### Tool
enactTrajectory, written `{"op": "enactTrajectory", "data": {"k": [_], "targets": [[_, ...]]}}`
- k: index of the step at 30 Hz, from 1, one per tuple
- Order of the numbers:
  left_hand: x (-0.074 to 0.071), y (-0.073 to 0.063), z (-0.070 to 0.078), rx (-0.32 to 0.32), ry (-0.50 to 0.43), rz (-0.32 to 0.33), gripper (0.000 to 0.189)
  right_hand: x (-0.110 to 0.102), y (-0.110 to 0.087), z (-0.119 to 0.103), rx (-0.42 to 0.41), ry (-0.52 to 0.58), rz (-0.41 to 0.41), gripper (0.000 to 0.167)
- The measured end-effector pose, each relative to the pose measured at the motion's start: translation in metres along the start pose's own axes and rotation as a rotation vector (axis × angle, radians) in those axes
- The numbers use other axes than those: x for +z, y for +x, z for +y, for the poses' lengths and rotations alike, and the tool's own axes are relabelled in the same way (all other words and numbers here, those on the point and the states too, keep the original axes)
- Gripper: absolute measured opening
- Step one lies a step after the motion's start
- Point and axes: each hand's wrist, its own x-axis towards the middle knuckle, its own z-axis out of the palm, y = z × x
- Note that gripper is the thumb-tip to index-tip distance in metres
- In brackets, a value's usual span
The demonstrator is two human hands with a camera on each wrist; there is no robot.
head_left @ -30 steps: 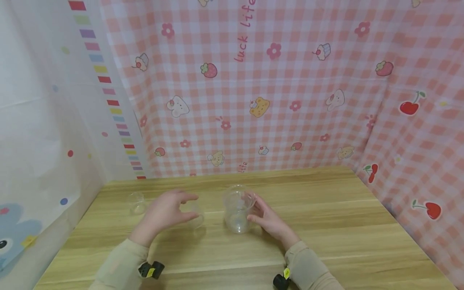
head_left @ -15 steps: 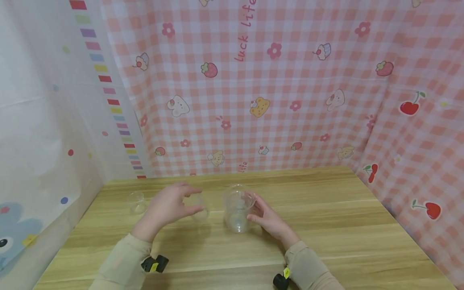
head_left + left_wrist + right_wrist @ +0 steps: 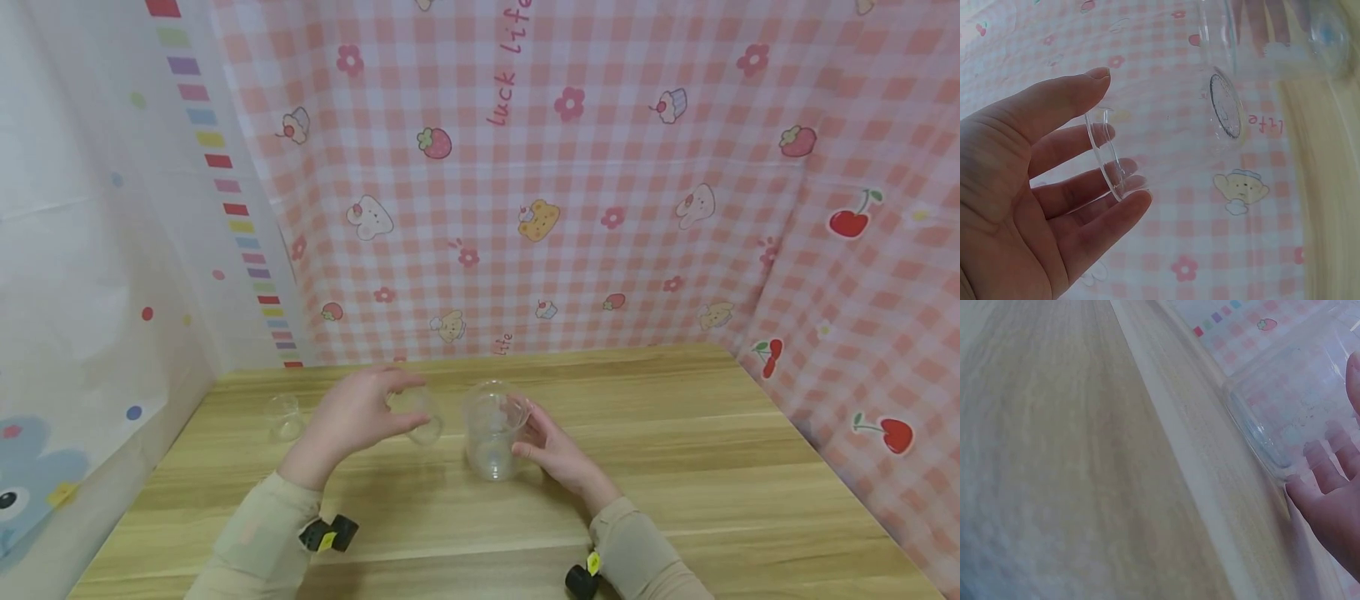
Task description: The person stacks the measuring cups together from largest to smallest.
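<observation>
My left hand [image 3: 356, 412] grips a clear plastic cup [image 3: 1166, 125] near its rim, thumb on one side and fingers on the other. In the left wrist view this cup is tilted on its side, its base pointing away from the palm. A second, taller-looking clear cup [image 3: 491, 437] stands upright on the wooden table, just right of the first one and apart from it in the head view. Curled around its right side is my right hand [image 3: 558, 458]. The right wrist view shows the fingers through the clear wall [image 3: 1291, 400].
Another small clear cup [image 3: 285, 419] stands at the table's left, behind the left wrist. The wooden table [image 3: 675, 467] runs back to a pink checked cloth [image 3: 600, 183]. White printed cloth [image 3: 90, 275] hangs along the left side.
My left hand has risen and moved rightward with its cup, closer to the standing cup. The right hand and the standing cup have stayed in place.
</observation>
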Motion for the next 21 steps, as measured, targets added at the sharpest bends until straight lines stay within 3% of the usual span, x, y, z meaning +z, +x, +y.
{"op": "enactTrajectory", "data": {"k": [8,14,21], "targets": [[-0.007,0.008,0.007,0.043,0.002,0.025,0.047,0.0,0.0,0.0,0.008,-0.003,-0.001,0.075],[-0.009,0.014,0.011,0.034,-0.014,0.017,0.047,0.0,0.0,-0.001,0.008,0.005,-0.006,0.074],[-0.011,0.021,0.019,0.084,-0.022,0.064,0.049,0.0,0.0,-0.001,0.004,0.011,-0.008,0.074]]}}
